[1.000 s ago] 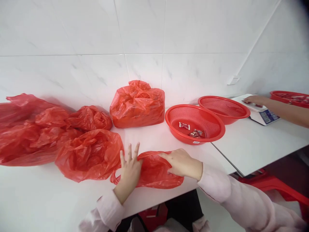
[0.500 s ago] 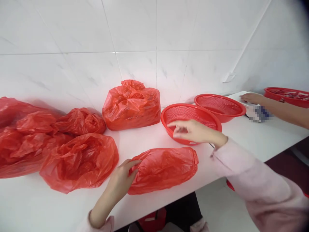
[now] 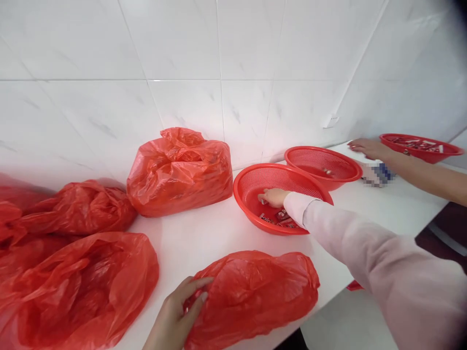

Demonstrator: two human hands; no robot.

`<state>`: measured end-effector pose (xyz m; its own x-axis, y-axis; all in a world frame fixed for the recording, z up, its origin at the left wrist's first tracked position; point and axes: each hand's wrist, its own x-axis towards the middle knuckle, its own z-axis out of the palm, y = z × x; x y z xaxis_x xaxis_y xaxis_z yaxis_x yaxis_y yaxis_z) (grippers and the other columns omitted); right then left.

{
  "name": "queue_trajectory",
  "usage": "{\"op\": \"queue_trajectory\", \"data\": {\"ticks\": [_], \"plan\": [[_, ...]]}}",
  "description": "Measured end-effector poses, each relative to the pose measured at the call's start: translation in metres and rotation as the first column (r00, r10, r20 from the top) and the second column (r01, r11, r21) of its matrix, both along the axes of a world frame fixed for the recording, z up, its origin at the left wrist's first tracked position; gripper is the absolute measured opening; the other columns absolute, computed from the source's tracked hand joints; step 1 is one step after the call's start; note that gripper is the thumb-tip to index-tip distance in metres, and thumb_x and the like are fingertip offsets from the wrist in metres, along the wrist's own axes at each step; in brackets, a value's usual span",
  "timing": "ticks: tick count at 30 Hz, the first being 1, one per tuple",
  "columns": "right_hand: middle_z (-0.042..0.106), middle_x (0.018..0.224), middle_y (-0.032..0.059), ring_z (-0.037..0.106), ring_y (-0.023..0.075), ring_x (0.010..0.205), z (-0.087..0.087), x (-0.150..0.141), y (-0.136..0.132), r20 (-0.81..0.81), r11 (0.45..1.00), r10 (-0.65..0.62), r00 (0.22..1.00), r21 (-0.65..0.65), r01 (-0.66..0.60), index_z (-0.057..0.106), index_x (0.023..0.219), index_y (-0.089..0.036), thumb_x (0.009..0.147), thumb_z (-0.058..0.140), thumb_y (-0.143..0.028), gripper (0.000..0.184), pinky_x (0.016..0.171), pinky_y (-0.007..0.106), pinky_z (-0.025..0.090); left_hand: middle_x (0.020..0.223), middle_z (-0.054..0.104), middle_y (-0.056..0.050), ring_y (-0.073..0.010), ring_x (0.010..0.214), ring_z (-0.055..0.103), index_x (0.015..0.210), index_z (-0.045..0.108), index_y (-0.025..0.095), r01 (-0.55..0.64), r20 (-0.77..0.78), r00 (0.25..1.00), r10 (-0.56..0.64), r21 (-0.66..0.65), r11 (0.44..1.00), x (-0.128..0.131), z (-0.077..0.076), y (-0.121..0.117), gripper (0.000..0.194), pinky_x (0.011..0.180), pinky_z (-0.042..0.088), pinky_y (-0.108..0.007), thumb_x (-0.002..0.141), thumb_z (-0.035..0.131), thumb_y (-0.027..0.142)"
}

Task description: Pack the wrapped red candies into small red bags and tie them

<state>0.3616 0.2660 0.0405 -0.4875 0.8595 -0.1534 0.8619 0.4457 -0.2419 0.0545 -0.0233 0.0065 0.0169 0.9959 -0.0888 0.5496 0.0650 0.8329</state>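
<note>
My left hand (image 3: 178, 313) grips the left end of a puffed-up red plastic bag (image 3: 255, 294) lying at the near edge of the white table (image 3: 204, 238). My right hand (image 3: 273, 197), in a pale pink sleeve, reaches down into the nearer red mesh basket (image 3: 248, 180). Its fingers are curled over small red and white packets (image 3: 280, 217) on the basket's bottom; whether they hold one is hidden.
Three more red bags (image 3: 180, 170) (image 3: 83, 209) (image 3: 76, 287) lie along the tiled wall and at left. A second red basket (image 3: 323, 163) and a third (image 3: 419, 146) stand further right. Another person's hand (image 3: 367, 147) rests by a blurred small device (image 3: 375, 175).
My right hand has left the near bag and gone into the nearer basket. My left hand shifted from lying flat to gripping the bag's left end. The view moved closer and leftward.
</note>
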Motion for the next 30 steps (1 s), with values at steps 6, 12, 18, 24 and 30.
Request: {"op": "queue_trajectory", "data": {"ticks": [6,12,18,24,30], "plan": [[0.067,0.095,0.0086,0.063,0.0247,0.079,0.017,0.024,0.005,0.180,0.987,0.070,0.981,-0.152,-0.042,0.068,0.092,-0.022,0.065,0.068,-0.022,0.026,0.069,0.033,0.043,0.092,0.071,-0.005,-0.0248,0.088,0.066,0.109,0.073,0.031,-0.002,0.018,1.000,0.002,-0.010,1.000,-0.005,-0.004,0.009,0.034,0.082,0.055,-0.033,0.086,0.055,0.049],[0.067,0.094,0.0054,0.064,0.0204,0.076,-0.007,0.042,-0.027,0.232,0.979,0.070,0.970,-0.204,-0.022,0.066,0.107,-0.024,0.060,0.074,-0.022,0.048,0.065,0.028,0.042,0.104,0.070,-0.007,-0.0275,0.103,0.064,0.115,0.070,0.030,0.007,0.036,0.999,-0.004,-0.066,0.998,-0.010,-0.016,0.009,0.039,0.093,0.052,-0.038,0.086,0.056,0.052],[0.067,0.081,0.0076,0.063,0.0240,0.074,0.001,0.043,-0.016,0.213,0.990,0.012,0.977,-0.137,0.017,0.064,0.092,-0.020,0.066,0.072,-0.026,0.028,0.063,0.030,0.040,0.100,0.070,-0.006,-0.0258,0.099,0.065,0.115,0.070,0.028,0.022,0.052,0.998,-0.019,-0.069,0.997,-0.005,-0.011,0.006,0.040,0.090,0.052,-0.035,0.087,0.054,0.052],[0.068,0.089,0.0040,0.064,0.0184,0.077,0.060,0.025,-0.047,-0.090,0.994,0.004,0.996,-0.109,-0.014,0.056,0.099,-0.021,0.080,0.055,-0.023,0.019,0.066,0.027,0.045,0.106,0.068,-0.006,-0.0255,0.101,0.064,0.117,0.068,0.027,-0.034,0.055,0.998,0.036,-0.038,0.999,0.001,-0.001,0.002,0.040,0.087,0.052,-0.034,0.087,0.055,0.051],[0.066,0.085,0.0009,0.062,0.0140,0.070,0.058,-0.049,-0.154,-0.672,0.791,-0.006,0.740,-0.456,-0.407,0.054,0.102,-0.020,0.077,0.057,-0.022,0.025,0.061,0.025,0.048,0.107,0.067,-0.007,-0.0244,0.098,0.063,0.123,0.063,0.026,-0.010,0.061,0.998,0.013,-0.053,0.999,0.011,-0.002,0.003,0.042,0.088,0.049,-0.037,0.089,0.053,0.048]]}}
